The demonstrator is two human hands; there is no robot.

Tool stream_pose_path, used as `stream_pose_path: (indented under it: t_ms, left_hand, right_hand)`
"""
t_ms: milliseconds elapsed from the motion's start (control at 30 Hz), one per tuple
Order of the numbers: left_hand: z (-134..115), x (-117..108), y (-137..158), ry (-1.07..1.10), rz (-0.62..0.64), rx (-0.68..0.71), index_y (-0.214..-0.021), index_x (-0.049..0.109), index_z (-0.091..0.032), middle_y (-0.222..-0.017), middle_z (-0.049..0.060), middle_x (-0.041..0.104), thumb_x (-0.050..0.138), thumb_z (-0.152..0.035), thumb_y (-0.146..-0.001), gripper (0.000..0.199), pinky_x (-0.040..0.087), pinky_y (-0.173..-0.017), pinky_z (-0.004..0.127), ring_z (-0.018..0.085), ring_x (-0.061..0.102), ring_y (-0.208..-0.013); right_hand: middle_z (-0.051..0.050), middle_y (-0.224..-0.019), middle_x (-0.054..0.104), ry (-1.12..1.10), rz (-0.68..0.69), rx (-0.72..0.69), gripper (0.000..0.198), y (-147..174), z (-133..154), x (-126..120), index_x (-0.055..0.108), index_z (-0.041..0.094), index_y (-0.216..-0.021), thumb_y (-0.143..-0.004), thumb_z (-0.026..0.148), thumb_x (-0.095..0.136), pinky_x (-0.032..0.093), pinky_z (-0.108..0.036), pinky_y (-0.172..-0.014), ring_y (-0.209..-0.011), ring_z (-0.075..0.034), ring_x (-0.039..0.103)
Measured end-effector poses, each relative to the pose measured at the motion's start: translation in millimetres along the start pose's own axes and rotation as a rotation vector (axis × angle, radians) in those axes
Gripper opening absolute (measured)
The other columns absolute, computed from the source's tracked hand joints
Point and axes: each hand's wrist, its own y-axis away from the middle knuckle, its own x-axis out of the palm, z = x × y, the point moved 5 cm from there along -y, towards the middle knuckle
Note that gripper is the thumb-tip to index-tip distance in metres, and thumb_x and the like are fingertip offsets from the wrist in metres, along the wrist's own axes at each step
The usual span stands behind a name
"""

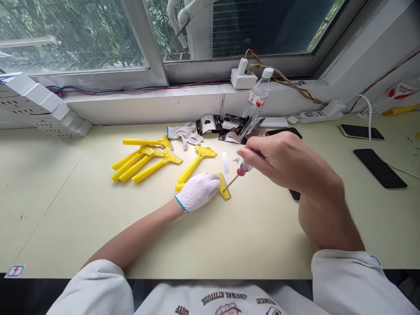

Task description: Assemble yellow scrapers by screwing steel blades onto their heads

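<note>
My left hand [201, 190], in a white knit glove with a blue cuff, is closed on a yellow scraper [225, 187] lying on the table, its bladed head sticking out to the right. Bare and wrapped around a screwdriver [243, 168] with a red and clear handle is my right hand [275, 153]. The screwdriver's tip meets the scraper's head. Just beyond lie a loose blade [225, 162] and several small screws [236, 160]. Another yellow scraper [193, 164] rests behind my left hand, and several more scrapers [144, 162] are piled to the left.
A spare white glove [186, 134], black packaging [234, 127] and a water bottle [259, 96] stand along the windowsill side. Phones [379, 168] with a white cable lie at the right. White boxes [42, 105] are stacked at the far left.
</note>
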Motion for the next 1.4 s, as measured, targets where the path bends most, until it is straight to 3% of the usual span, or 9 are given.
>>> stream_pose_path:
  t_ms: [233,400,533,700,900,1100,1167,1300,1400]
  left_hand:
    - [-1.4,17.0,13.9,-0.115,-0.116,0.076,-0.132,0.074,-0.028,-0.138,0.008,0.073,0.045,-0.017,-0.112,0.036,0.056,-0.097,0.04,0.024,0.068,-0.114]
    - [1.0,16.6,11.0,-0.092,-0.07,0.109,-0.136,0.073,-0.029,-0.141,0.007,0.073,0.043,-0.017,-0.113,0.039,0.053,-0.099,0.039,0.023,0.067,-0.114]
    - [2.8,19.9,11.0,-0.081,-0.084,0.111,-0.14,0.072,-0.033,-0.14,0.007,0.072,0.045,-0.018,-0.113,0.041,0.052,-0.1,0.039,0.024,0.066,-0.115]
    - [3.0,20.4,11.0,-0.093,-0.056,0.102,-0.141,0.072,-0.034,-0.144,0.006,0.07,0.044,-0.018,-0.113,0.042,0.052,-0.1,0.04,0.024,0.065,-0.117]
    - [0.9,18.3,11.8,-0.131,-0.112,0.158,-0.137,0.073,-0.031,-0.142,0.006,0.072,0.043,-0.017,-0.113,0.041,0.052,-0.093,0.039,0.023,0.065,-0.111]
    - [2.8,22.7,12.2,-0.147,-0.289,0.18,-0.13,0.077,-0.032,-0.127,0.006,0.075,0.052,-0.018,-0.11,0.035,0.052,-0.083,0.037,0.021,0.067,-0.099]
    - [2.5,23.5,12.5,-0.15,-0.317,0.197,-0.131,0.077,-0.032,-0.121,0.006,0.075,0.054,-0.018,-0.11,0.034,0.052,-0.08,0.037,0.021,0.067,-0.097]
    - [1.6,21.6,12.7,-0.147,-0.302,0.197,-0.129,0.077,-0.031,-0.125,0.005,0.075,0.054,-0.014,-0.108,0.035,0.052,-0.083,0.038,0.022,0.068,-0.1]
    - [0.1,18.5,12.8,-0.138,-0.268,0.203,-0.128,0.076,-0.03,-0.13,0.004,0.075,0.053,-0.013,-0.109,0.034,0.053,-0.086,0.038,0.021,0.068,-0.104]
  right_hand:
    - [-0.002,-0.068,0.063,-0.007,0.059,-0.134,0.035,9.5,2.0,-4.3,0.054,0.028,-0.08,-0.113,0.039,0.047,0.034,-0.037,-0.058,-0.056,-0.02,0.054]
    - [-0.007,-0.099,0.074,-0.145,0.156,-0.264,0.021,12.5,10.5,-3.3,0.064,0.026,-0.104,-0.11,0.023,0.043,0.05,-0.036,-0.073,-0.086,-0.024,0.069]
    - [-0.007,-0.096,0.07,-0.23,0.176,-0.418,0.019,8.2,28.1,-1.4,0.061,0.026,-0.103,-0.105,0.017,0.045,0.05,-0.039,-0.08,-0.087,-0.025,0.066]
    - [-0.006,-0.087,0.065,-0.124,-0.004,-0.256,0.027,-1.3,28.6,6.5,0.059,0.025,-0.091,-0.113,0.038,0.05,0.045,-0.037,-0.07,-0.074,-0.023,0.06]
    - [-0.009,-0.101,0.066,0.04,-0.094,-0.115,0.006,3.3,19.8,10.9,0.06,0.023,-0.102,-0.107,0.025,0.058,0.042,-0.036,-0.066,-0.074,-0.023,0.06]
    - [-0.008,-0.1,0.07,-0.223,0.065,-0.467,0.017,17.8,34.5,-2.9,0.062,0.022,-0.111,-0.103,0.009,0.053,0.049,-0.034,-0.078,-0.092,-0.023,0.064]
    - [-0.007,-0.097,0.071,-0.273,0.107,-0.515,0.021,20.3,37.0,-5.1,0.063,0.022,-0.109,-0.1,0.006,0.051,0.049,-0.034,-0.08,-0.096,-0.024,0.065]
    - [-0.011,-0.104,0.075,-0.211,0.087,-0.377,0.006,15.5,34.4,0.7,0.064,0.022,-0.105,-0.105,0.026,0.059,0.049,-0.035,-0.078,-0.091,-0.026,0.069]
    - [-0.009,-0.086,0.073,0.024,-0.036,-0.073,0.025,10.8,21.7,2.7,0.064,0.021,-0.097,-0.111,0.04,0.055,0.042,-0.034,-0.068,-0.075,-0.026,0.067]
